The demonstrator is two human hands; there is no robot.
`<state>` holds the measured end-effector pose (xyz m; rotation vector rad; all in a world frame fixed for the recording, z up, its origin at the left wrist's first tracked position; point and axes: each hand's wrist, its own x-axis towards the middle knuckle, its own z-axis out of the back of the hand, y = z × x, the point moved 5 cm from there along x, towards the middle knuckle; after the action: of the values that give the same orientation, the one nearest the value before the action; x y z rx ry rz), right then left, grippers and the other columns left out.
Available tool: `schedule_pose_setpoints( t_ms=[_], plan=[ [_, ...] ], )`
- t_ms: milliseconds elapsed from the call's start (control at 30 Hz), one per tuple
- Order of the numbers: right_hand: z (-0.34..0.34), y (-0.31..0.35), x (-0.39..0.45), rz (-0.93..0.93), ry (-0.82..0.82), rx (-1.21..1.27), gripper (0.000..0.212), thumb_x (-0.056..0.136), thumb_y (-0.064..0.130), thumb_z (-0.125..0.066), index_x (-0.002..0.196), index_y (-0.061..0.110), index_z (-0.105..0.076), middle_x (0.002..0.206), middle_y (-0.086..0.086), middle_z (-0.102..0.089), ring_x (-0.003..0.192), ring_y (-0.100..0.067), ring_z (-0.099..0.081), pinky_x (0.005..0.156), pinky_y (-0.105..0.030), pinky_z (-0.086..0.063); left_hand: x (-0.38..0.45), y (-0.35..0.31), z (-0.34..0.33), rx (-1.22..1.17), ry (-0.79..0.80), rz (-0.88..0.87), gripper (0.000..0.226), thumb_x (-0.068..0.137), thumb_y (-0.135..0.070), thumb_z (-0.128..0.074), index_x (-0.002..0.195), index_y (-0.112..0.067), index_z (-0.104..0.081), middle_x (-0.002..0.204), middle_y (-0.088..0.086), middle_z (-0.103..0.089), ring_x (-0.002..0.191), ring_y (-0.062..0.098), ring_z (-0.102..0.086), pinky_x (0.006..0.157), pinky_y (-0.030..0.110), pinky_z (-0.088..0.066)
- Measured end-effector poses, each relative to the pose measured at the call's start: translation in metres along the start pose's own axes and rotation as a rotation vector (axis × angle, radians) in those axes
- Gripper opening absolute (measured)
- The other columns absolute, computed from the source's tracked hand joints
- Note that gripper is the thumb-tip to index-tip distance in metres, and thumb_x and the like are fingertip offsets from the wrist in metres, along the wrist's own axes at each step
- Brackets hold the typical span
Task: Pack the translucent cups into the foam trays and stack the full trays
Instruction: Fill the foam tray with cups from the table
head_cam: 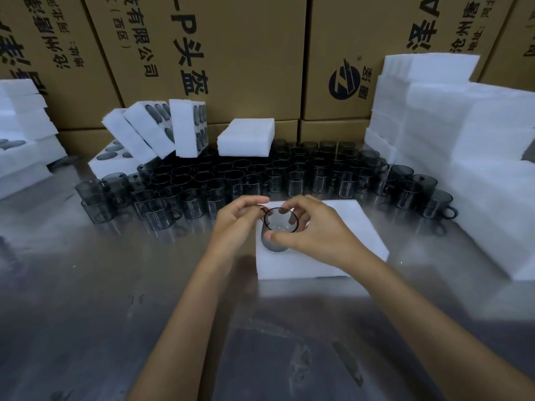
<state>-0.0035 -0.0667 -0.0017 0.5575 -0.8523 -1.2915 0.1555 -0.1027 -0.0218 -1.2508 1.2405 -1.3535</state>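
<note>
Steel tabletop [86, 285] bears a foam tray [347, 250]; above it, both hands' fingers [292, 202] grasp one smoky cup [276, 235].

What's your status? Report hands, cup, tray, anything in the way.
Right hand grips cup body, left hand pinches its handle side. Cup over foam tray. Loose cups behind; nothing blocking.

Dim overall, overhead light. Steel counter [86, 285] throws soft glare and smeared reflections. White foam stack [463, 125] on the right blown out, detail lost. Wide-angle bends the cartons [246, 53] at the edges; corners and near forearms soft, slight blur.
</note>
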Motion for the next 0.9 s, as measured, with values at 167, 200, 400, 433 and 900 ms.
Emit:
schedule_pose_setpoints(
  t_ms=[167,200,400,433,900],
  plan=[
    [-0.003,0.001,-0.007,0.01,-0.088,-0.069,0.049,0.059,0.062,-0.077,0.092,0.03,-0.058,0.083,0.013,-0.051,0.067,0.001,-0.052,0.057,-0.015,-0.038,0.004,0.003,0.001,0.007,0.033,-0.009,0.021,0.081,-0.034,-0.069,0.094,-0.02,-0.078,0.1,0.002,-0.076,0.106,0.023,-0.069,0.105,0.052,-0.047],
    [-0.004,0.002,-0.007,0.022,-0.082,-0.096,0.048,0.061,0.058,-0.08,0.092,0.029,-0.058,0.084,0.013,-0.05,0.068,0.002,-0.052,0.055,-0.013,-0.036,0.004,0.004,0.0,0.017,0.063,-0.008,0.027,0.078,-0.041,-0.073,0.095,-0.019,-0.078,0.101,0.001,-0.076,0.107,0.022,-0.068,0.105,0.051,-0.047],
    [-0.007,0.007,-0.013,0.055,-0.07,-0.179,0.047,0.067,0.056,-0.081,0.091,0.024,-0.055,0.084,0.013,-0.048,0.07,-0.002,-0.051,0.057,-0.017,-0.034,0.007,0.009,-0.001,0.101,0.145,-0.049,0.022,0.076,-0.039,-0.081,0.095,-0.029,-0.077,0.099,-0.008,-0.074,0.098,0.004,-0.068,0.087,0.026,-0.046],
    [-0.006,0.006,-0.014,0.05,-0.071,-0.188,0.047,0.068,0.056,-0.081,0.092,0.024,-0.056,0.084,0.012,-0.049,0.072,-0.003,-0.051,0.058,-0.017,-0.035,0.007,0.01,-0.002,0.108,0.137,-0.041,0.022,0.076,-0.039,-0.081,0.097,-0.032,-0.077,0.101,-0.01,-0.074,0.1,0.002,-0.067,0.086,0.024,-0.045],
    [-0.002,-0.001,-0.021,0.133,-0.104,-0.32,0.071,0.064,0.08,-0.063,0.117,0.033,-0.067,0.092,0.016,-0.05,0.094,-0.001,-0.044,0.07,-0.025,-0.044,0.004,0.023,-0.007,-0.112,0.181,0.304,0.077,0.08,-0.028,-0.08,0.145,-0.022,-0.041,0.133,-0.004,-0.063,0.109,0.006,-0.063,0.103,0.035,-0.047]
  ],
)
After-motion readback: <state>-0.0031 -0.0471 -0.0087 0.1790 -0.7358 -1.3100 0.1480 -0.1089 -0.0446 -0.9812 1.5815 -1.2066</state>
